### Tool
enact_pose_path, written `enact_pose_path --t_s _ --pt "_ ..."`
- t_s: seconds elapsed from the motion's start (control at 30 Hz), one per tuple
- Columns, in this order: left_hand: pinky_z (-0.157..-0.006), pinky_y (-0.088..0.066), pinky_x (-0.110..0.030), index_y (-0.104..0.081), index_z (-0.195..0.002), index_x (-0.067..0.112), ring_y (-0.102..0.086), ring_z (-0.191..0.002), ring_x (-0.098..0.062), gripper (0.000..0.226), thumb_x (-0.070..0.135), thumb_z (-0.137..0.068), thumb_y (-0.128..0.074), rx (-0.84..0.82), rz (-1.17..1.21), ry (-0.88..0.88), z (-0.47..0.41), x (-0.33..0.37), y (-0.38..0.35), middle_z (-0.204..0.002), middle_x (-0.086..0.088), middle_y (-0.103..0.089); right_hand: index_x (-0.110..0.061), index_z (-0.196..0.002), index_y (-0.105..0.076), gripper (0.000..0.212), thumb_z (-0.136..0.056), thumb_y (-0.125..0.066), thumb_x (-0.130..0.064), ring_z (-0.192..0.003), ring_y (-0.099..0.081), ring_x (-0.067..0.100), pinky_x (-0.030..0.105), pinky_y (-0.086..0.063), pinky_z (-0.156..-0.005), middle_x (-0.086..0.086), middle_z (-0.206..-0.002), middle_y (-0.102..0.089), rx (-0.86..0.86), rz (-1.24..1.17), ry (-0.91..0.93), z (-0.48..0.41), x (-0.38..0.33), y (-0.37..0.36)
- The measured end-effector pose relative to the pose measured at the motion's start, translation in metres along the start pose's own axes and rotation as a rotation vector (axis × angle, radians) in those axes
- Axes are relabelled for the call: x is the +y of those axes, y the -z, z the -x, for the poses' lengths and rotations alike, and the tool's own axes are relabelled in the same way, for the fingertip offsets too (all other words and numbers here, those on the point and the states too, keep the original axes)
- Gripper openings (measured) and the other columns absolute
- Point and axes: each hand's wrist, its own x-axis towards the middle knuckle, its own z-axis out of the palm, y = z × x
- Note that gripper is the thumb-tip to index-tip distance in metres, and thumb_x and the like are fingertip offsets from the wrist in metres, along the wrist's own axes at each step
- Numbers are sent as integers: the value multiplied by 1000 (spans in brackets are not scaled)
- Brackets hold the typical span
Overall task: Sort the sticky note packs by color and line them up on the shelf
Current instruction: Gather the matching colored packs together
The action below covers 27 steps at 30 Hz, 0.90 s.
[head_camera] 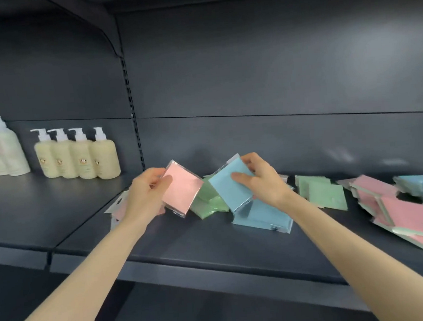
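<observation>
Sticky note packs lie scattered along the dark shelf (211, 239). The left hand (148, 190) grips a pink pack (182, 190) tilted up; the right hand (260, 179) pinches a blue pack (229, 190) directly above more blue packs (263, 218), so setting it down looks like the nearer move.

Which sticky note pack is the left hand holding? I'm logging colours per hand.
The pink pack, gripped by the left hand; the right hand holds a blue pack.

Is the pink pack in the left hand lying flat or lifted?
Lifted and tilted: the left hand holds the pink pack up, over the shelf.
</observation>
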Motion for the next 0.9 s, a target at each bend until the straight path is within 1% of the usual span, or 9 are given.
enact_pose_path --t_s 0.1,0.17,0.3,0.47,0.57,0.67,0.77,0.83,0.9 --pt "-79 -43 -34 -61 -108 13 -58 -94 -23 17 13 -93 -54 23 -84 -24 -33 -15 13 -100 -6 -65 -20 -112 -46 20 -93 -52 -15 -100 -62 20 39 -55 -76 -3 -107 -61 -19 -35 -19 -22 -3 -15" --pt "-77 -41 -31 -58 -115 10 -58 -96 -25 22 14 -94 -52 16 -172 -16 -55 -27 19 -102 -8 -64 -21 -113 -46 21 -93 -50 -13 -101 -62 21 40 -55 -76 -5 -106 -60 -37 -41 -31 -37 -3 -24" --pt "-66 -39 -26 -52 -122 8 -57 -91 -26 27 13 -96 -49 30 -239 8 -90 -48 26 -101 -11 -61 -23 -115 -45 27 -93 -45 -8 -93 -60 16 30 -52 -61 -5 -108 -59 -70 -42 -29 -61 -3 -35" --pt "-78 -39 -30 -43 -132 5 -56 -100 -29 42 15 -93 -55 -2 -394 64 -117 -75 27 -111 -16 -62 -13 -122 -46 31 -93 -52 -4 -76 -61 7 22 -55 -56 -2 -93 -60 -87 -97 -25 -84 -1 -41" --pt "-87 -43 -39 -41 -132 8 -53 -111 -35 47 22 -90 -57 -29 -661 73 -125 -81 25 -114 -15 -62 -11 -123 -46 37 -89 -61 -8 -74 -59 10 17 -52 -53 1 -85 -56 -51 -106 -23 -97 0 -39" --pt "-92 -39 -40 -48 -128 14 -48 -116 -33 43 28 -89 -58 13 -1005 -48 -124 -72 16 -122 -12 -56 -13 -116 -50 34 -86 -67 -12 -80 -59 12 13 -50 -53 2 -86 -59 -27 -92 -21 -106 2 -34" --pt "-91 -41 -36 -60 -117 15 -52 -111 -27 32 31 -89 -60 -3 -694 -226 -117 -48 -9 -118 -6 -59 -12 -109 -55 30 -84 -70 -13 -81 -60 14 16 -53 -55 4 -91 -62 -28 -100 -23 -110 5 -28" --pt "-88 -44 -27 -62 -115 15 -59 -101 -16 33 34 -88 -63 -184 -357 -191 -109 -27 -31 -111 -1 -63 -10 -106 -57 27 -83 -71 -11 -75 -60 9 16 -53 -55 2 -89 -60 -27 -133 -29 -108 5 -23" --pt "-81 -47 -22 -58 -118 16 -62 -94 -12 37 33 -86 -65 -382 -186 -115 -99 -13 -51 -110 1 -64 -9 -100 -59 21 -82 -71 -10 -71 -60 9 19 -56 -57 2 -88 -58 -22 -166 -31 -102 6 -18"
